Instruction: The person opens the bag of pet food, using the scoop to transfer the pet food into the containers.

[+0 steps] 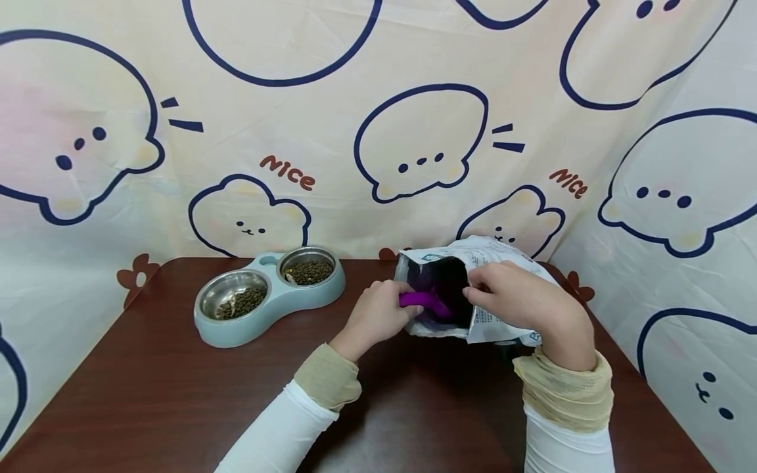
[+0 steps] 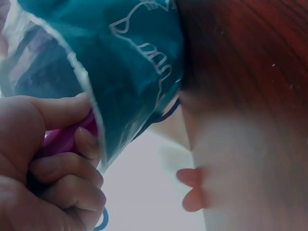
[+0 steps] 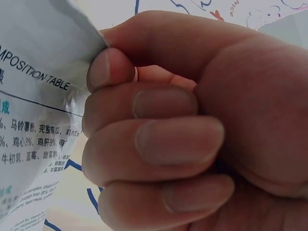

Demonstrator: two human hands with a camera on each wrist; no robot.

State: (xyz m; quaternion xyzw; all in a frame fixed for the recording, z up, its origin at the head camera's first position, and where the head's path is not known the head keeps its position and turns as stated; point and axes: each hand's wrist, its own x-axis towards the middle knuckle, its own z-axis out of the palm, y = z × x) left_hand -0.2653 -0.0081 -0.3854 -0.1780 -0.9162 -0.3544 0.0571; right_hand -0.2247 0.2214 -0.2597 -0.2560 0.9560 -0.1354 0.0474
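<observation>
A pet food bag [image 1: 503, 253] lies on its side at the table's back right, its mouth facing left and its inside dark. My left hand [image 1: 378, 312] grips the handle of a purple scoop [image 1: 427, 301], whose far end reaches into the bag's mouth. In the left wrist view the purple handle [image 2: 62, 140] shows between curled fingers, beside the bag's teal side [image 2: 139, 57]. My right hand [image 1: 520, 295] pinches the edge of the bag's opening between thumb and forefinger; printed text covers the white panel [image 3: 38, 115] in the right wrist view.
A pale blue double feeder [image 1: 278, 309] stands at the back left. Brown kibble lies in both its steel bowls, the left bowl [image 1: 219, 289] and the right bowl [image 1: 322, 255]. A curtain [image 1: 331, 131] with cartoon bears hangs behind the brown table [image 1: 148, 387].
</observation>
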